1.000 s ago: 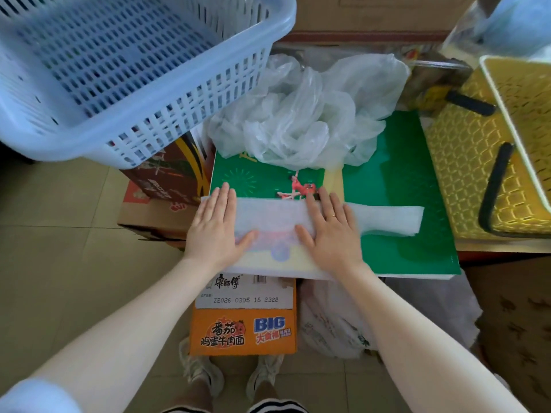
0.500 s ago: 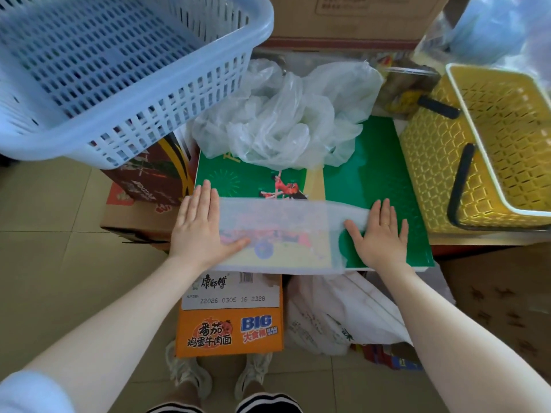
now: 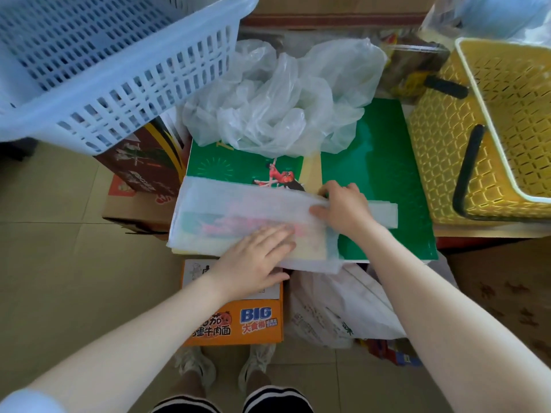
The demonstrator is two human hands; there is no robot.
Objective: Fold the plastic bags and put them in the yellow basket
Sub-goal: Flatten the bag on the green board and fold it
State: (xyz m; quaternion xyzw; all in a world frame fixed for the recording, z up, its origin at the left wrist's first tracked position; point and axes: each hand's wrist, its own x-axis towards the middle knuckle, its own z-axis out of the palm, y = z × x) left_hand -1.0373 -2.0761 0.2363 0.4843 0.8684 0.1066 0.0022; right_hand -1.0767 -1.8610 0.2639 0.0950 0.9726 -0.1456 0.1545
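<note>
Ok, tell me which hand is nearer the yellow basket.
Right. The right hand pinches the flat bag near the middle of the green board, left of the yellow basket; the left hand presses the bag farther left.

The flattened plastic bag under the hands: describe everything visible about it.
The flattened plastic bag is thin, translucent white film, folded into a long band lying flat across the green board, whose print shows faintly through it. Its near edge overhangs the board's front. A narrower strip sticks out to the right, past the right hand, which grips the bag's right part with curled fingers. The left hand presses flat on its near side. It lies apart from the crumpled bags behind.
</note>
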